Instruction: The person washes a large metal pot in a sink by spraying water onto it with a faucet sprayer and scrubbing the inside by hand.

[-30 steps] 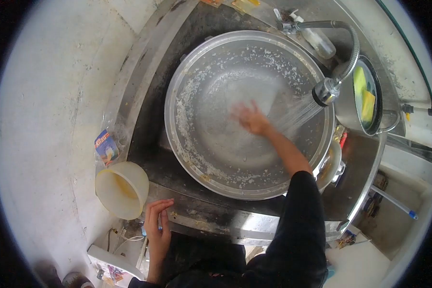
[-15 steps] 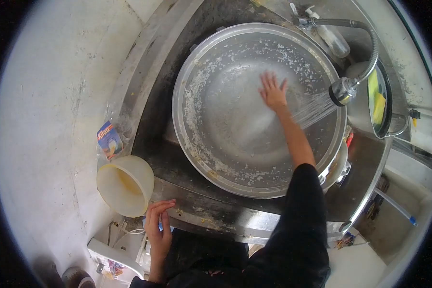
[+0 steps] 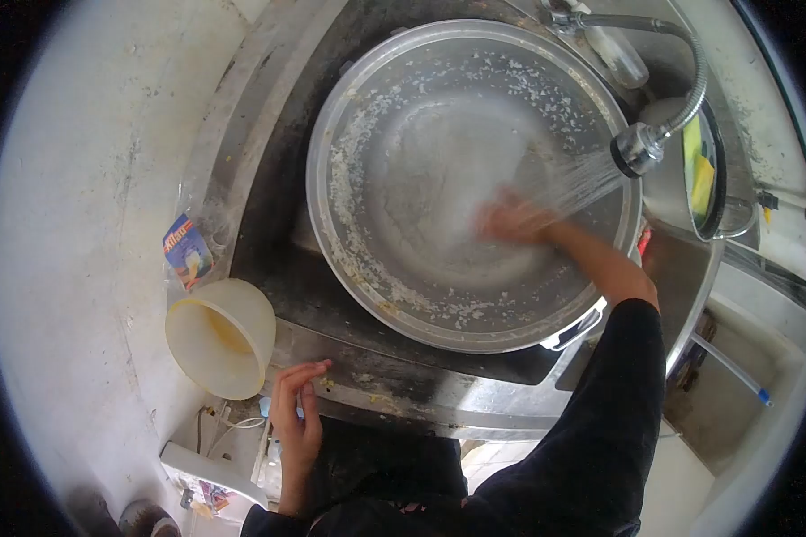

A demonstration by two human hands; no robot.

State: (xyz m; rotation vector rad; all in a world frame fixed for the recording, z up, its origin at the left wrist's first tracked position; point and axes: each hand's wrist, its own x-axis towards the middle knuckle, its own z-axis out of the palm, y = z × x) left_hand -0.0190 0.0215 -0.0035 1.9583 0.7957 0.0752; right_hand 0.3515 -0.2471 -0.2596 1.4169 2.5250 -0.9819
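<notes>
Noting position: the wide metal basin (image 3: pixel 439 161) is sitting on the dark steel worktop (image 3: pixel 282 286), mouth facing up. Being round, it is offering no long axis to align with

The right hand (image 3: pixel 515 217) is the one working inside it, lying a little right of the basin's middle and toward the person. The forearm is crossing the near right part of the rim. Fingers are blurring into the wet floor of the basin; cannot tell whether they are spreading wide, closing, or pressing flat

Key relation: white flecks (image 3: pixel 533 82) are ringing the sloping wall, so they are lying outward from the right hand, well apart from it: one band beyond it on the far right, another across the floor on the left. The spray head (image 3: pixel 638 150) is hanging at the right rim and sending water (image 3: pixel 587 179) down and leftward, toward the right hand and wrist

The left hand (image 3: pixel 297 407) is hovering outside the basin near the worktop's front edge, fingers together and slightly bending, thumb standing apart, grasping nothing visible. A pale plastic tub (image 3: pixel 260 322) is standing just beyond it to the left; a blue packet (image 3: pixel 188 253) is lying behind that tub
</notes>
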